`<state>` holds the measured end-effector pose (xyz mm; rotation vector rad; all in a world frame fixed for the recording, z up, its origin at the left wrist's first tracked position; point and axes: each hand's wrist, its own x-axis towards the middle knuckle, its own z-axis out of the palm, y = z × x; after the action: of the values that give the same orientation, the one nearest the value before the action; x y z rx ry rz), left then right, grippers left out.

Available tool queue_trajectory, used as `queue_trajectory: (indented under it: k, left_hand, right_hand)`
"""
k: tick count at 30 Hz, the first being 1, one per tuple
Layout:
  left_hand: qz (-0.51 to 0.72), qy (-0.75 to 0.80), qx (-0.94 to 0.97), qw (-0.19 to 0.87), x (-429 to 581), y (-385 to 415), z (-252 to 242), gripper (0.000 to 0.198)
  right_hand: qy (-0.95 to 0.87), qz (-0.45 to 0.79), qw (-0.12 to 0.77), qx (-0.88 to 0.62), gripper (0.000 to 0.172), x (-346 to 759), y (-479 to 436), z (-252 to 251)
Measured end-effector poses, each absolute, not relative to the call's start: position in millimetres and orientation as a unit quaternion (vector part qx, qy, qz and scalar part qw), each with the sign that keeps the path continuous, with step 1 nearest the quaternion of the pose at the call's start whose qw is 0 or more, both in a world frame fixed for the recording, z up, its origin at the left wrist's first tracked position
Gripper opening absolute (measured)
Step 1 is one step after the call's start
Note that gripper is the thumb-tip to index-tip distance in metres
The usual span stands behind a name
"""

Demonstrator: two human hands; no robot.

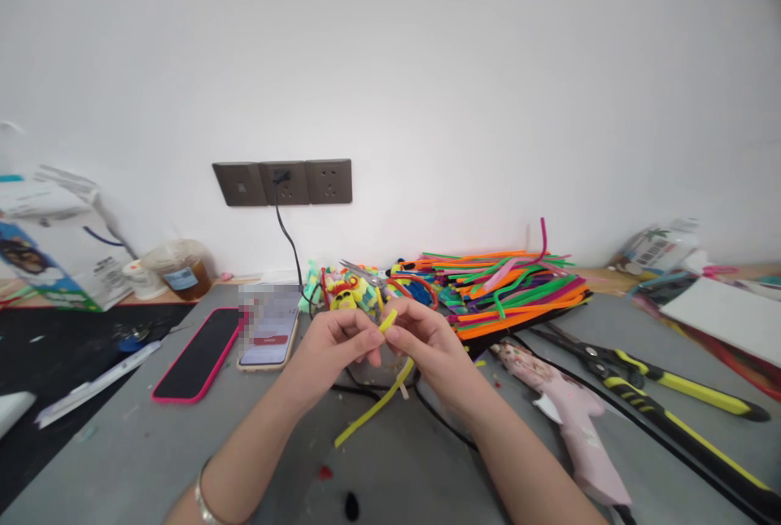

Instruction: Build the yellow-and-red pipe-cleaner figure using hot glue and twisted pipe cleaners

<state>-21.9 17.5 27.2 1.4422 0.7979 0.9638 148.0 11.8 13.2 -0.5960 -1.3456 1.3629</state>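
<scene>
My left hand [351, 342] and my right hand [421, 346] meet over the middle of the grey table, thumbs and forefingers pinched together. Between the fingertips is one end of a yellow pipe cleaner [372, 413], and its tail hangs down toward the lower left. Both hands are closed on it. A small pale strip sits beside the tail, below my right hand. Just behind my hands lies a pile of small colourful craft pieces [345, 297], with scissors [366, 273] on top.
Bundled pipe cleaners [518, 297] lie at the back right. A pink glue gun [573, 427] and black-yellow pliers [665, 407] are on the right, among black cords. Two phones [198, 358] and a cup of brown drink [183, 273] stand left. A socket panel [282, 183] is on the wall.
</scene>
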Motion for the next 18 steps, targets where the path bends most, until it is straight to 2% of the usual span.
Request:
queue_trajectory:
  k: [12, 18]
  left_hand:
    - [0.414, 0.375, 0.609, 0.563, -24.0, 20.5, 24.0, 0.036]
    - [0.430, 0.401, 0.591, 0.552, -21.8, 20.9, 24.9, 0.036]
  right_hand:
    - [-0.554, 0.580, 0.519, -0.296, 0.029, 147.5, 12.8, 12.1]
    - [-0.543, 0.554, 0.561, -0.289, 0.025, 148.2, 16.2, 13.4]
